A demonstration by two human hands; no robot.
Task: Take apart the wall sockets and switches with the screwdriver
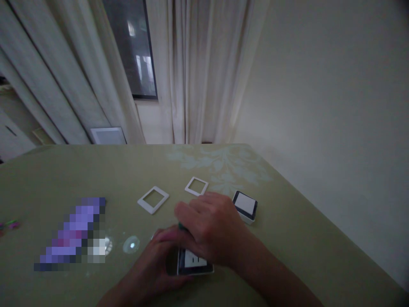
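Observation:
My left hand [156, 256] is closed around the side of a wall socket [196, 261], a white block with a dark rim and small slots in its pale face. Above it, my right hand [211, 228] is wrapped in a fist round a green-handled tool [182, 227]. Only a bit of green shows between the hands; the tool's working end and the socket's far part are hidden. Beyond my hands lie two square white cover frames, one at the left [153, 200] and one farther back [196, 186]. A similar white module [245, 205] with a dark rim rests right of my right hand.
A blurred-out purple and blue flat object [72, 234] lies on the table [111, 170] at the left. Small colourful bits [11, 224] sit at the far left edge. Curtains [204, 85] hang behind the table, and a bare wall [326, 106] runs along its right side.

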